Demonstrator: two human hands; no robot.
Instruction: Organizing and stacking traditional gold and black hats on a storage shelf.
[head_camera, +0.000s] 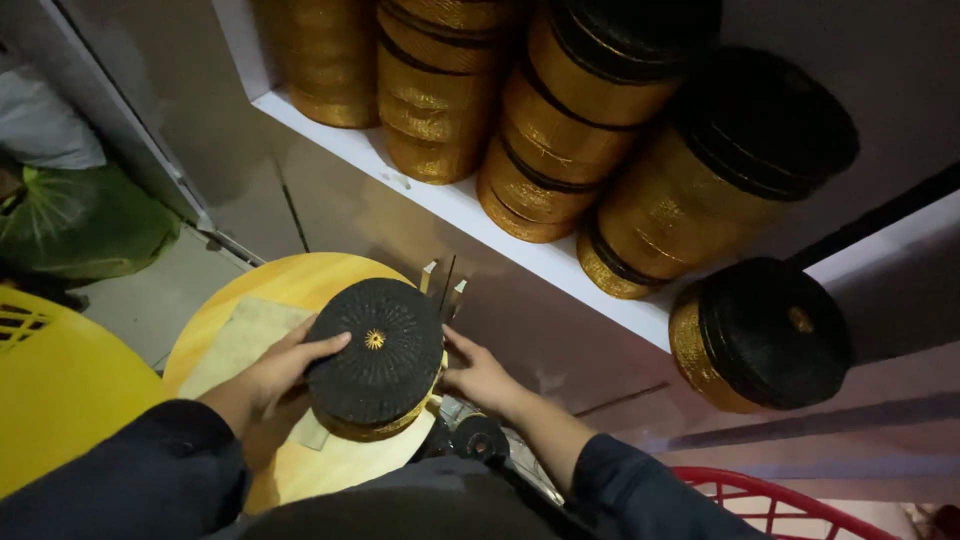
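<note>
Black-topped round cap (376, 358), woven dark on its flat crown with a small gold rosette at the centre and a gold band round its side, sits between the person's two hands over the round wooden bench (300, 280). Nothing can be seen inside it, since only the crown faces up. The left hand (275, 372) lies on the cap's left edge, fingers spread flat across the black top, a loose, open grip that presses rather than clasps. The right hand (478, 375) touches the cap's right side with curled fingers; whether that grip closes on the gold band I cannot tell.

Under the cap lies a pale cloth pad (240, 340) on the bench. Just behind the cap stand thin upright metal prongs (443, 282). Below the cap, near the right wrist, is a small dark spool (480, 438).

Above and behind the cap a white shelf (440, 195) carries leaning stacks of similar gold-and-black caps (590, 120), with a single cap (765, 335) lying on its side to the right. Left of the cap are a yellow plastic seat (50, 390) and a green bag (75, 225); a red basket rim (790, 500) shows at lower right.
</note>
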